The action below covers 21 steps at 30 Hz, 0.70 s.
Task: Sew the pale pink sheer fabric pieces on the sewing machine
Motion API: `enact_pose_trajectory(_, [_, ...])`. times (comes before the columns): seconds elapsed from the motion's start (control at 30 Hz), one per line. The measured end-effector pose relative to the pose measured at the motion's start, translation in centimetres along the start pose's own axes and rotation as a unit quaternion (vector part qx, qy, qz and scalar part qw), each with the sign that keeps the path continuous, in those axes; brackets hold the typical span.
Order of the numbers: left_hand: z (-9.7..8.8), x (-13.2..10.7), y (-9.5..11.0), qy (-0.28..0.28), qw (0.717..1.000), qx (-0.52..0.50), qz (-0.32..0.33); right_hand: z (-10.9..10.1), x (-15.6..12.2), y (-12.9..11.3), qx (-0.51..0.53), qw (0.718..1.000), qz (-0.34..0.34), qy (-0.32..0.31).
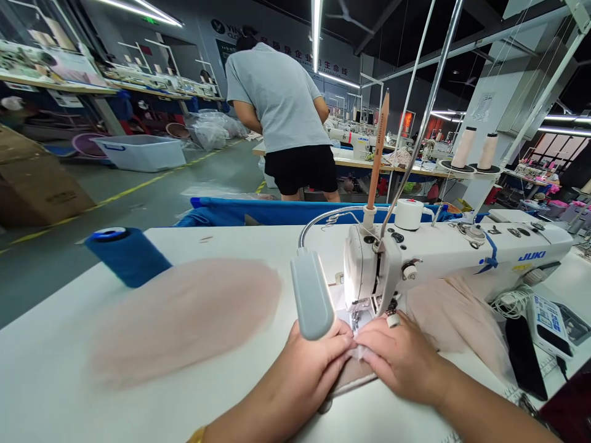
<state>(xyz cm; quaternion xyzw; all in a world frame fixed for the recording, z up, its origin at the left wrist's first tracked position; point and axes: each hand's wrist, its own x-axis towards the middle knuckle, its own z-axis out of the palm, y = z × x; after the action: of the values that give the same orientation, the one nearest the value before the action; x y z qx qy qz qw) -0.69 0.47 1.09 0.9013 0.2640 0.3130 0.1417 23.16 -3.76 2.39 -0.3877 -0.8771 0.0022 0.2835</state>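
A white JUKI sewing machine stands in front of me, its presser foot just beyond my fingertips. My left hand and my right hand meet there, fingers pinched on a thin, pale sheer fabric. More of it appears as a pinkish patch beneath the hands. The needle point is too small to make out. A grey lamp head on a bendy metal neck partly covers the view above my left hand.
Left on the table lie a sheer beige fabric piece and a blue thread cone. Beige fabric, a black phone and a white device lie right. A pencil stands upright on the machine. A person bends over beyond.
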Motion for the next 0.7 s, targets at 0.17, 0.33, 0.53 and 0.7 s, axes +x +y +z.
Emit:
enact_pose_trajectory(0.17, [-0.9, 0.5, 0.5, 0.001, 1.0, -0.01, 0.006, 0.7, 0.5, -0.2, 0.002, 0.997, -0.031, 0.065])
enact_pose_trajectory(0.33, [-1.7, 0.3, 1.5, -0.01, 0.998, 0.016, 0.052, 0.3, 0.0, -0.4, -0.022, 0.997, -0.051, 0.045])
enact_pose_trajectory(0.53, [0.4, -1.1, 1.0, 0.038, 0.993, 0.068, 0.093, -0.8, -0.9, -0.9, -0.05, 0.997, -0.056, 0.011])
enact_pose_trajectory(0.7, [1.2, -1.6, 0.1, 0.055, 0.991, 0.095, 0.08, -0.7, -0.8, -0.9, -0.066, 0.997, -0.041, -0.02])
